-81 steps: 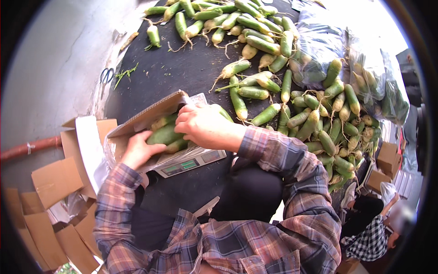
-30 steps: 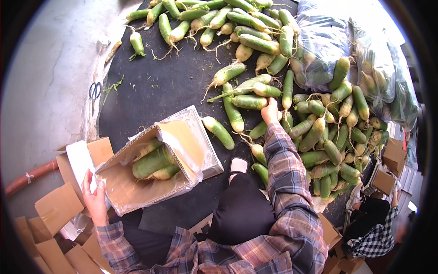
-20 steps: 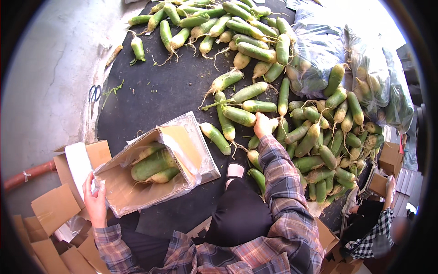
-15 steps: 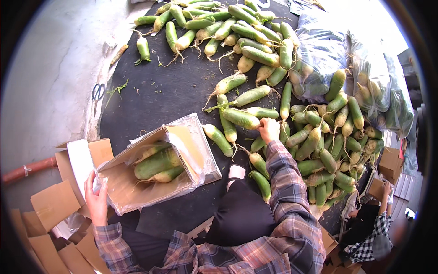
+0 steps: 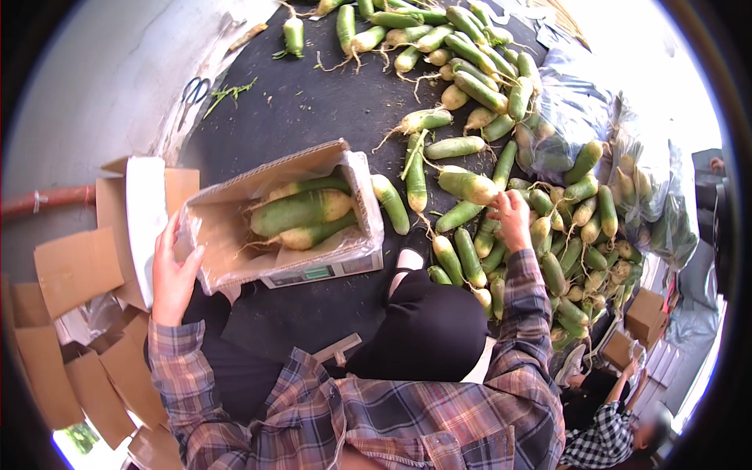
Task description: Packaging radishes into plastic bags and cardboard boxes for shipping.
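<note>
My right hand (image 5: pixel 511 221) is closed on the pale root end of a green radish (image 5: pixel 465 185), which points away to the left above other radishes. My left hand (image 5: pixel 172 276) grips the near left edge of an open cardboard box (image 5: pixel 227 262), thumb at the rim and fingers along the outside. Clear plastic lines the box. Inside lie several radishes, a thick one (image 5: pixel 291 215) in the middle. Just right of the box is a loose radish (image 5: pixel 389 204) on the dark surface.
A large heap of radishes (image 5: pixel 580 258) spreads to the right, with more (image 5: pixel 470 55) at the back. Plastic bags of radishes (image 5: pixel 576 102) stand behind. Scissors (image 5: pixel 193 98) lie far left. Opened cartons (image 5: pixel 74 270) crowd the left. Another person (image 5: pixel 607 431) handles a box at lower right.
The box has tipped back so its opening faces up more. My right hand has drawn the radish slightly right. The whole view has shifted.
</note>
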Demonstrator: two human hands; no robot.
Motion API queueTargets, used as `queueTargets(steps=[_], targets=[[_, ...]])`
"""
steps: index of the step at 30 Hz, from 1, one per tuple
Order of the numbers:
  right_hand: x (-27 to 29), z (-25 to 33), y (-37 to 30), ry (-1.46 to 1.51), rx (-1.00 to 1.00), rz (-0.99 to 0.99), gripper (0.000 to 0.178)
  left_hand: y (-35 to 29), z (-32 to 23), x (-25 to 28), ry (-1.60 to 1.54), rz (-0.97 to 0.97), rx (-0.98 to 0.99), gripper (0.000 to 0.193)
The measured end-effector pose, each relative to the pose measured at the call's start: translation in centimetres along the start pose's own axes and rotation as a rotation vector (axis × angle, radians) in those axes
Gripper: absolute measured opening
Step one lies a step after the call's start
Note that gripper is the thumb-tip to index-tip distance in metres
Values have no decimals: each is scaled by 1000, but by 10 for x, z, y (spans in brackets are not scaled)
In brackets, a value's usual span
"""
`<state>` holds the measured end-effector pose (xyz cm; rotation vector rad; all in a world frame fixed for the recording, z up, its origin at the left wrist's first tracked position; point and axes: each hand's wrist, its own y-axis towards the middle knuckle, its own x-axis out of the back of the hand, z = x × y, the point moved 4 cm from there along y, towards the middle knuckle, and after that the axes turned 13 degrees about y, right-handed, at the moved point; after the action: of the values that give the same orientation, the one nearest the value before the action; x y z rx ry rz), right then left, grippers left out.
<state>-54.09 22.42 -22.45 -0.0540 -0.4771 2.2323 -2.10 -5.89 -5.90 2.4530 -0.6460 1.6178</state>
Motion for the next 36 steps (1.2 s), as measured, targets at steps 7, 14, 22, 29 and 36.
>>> queueTargets(steps=[7, 14, 22, 29, 36], targets=[[-44, 159, -60, 107, 219, 266, 18, -11, -5, 7, -15, 6, -56, 71], [-215, 267, -139, -156, 325, 693, 17, -25, 4, -7, 1, 121, 9, 84], [-381, 200, -174, -801, 750, 1057, 20, -19, -17, -5, 2, 104, -162, 82], [-437, 77, -178, -1208, 991, 1122, 19, -20, -8, -10, 18, 111, -235, 80], [-385, 149, -162, -895, 785, 1265, 21, -12, -15, -5, -3, 180, 37, 72]])
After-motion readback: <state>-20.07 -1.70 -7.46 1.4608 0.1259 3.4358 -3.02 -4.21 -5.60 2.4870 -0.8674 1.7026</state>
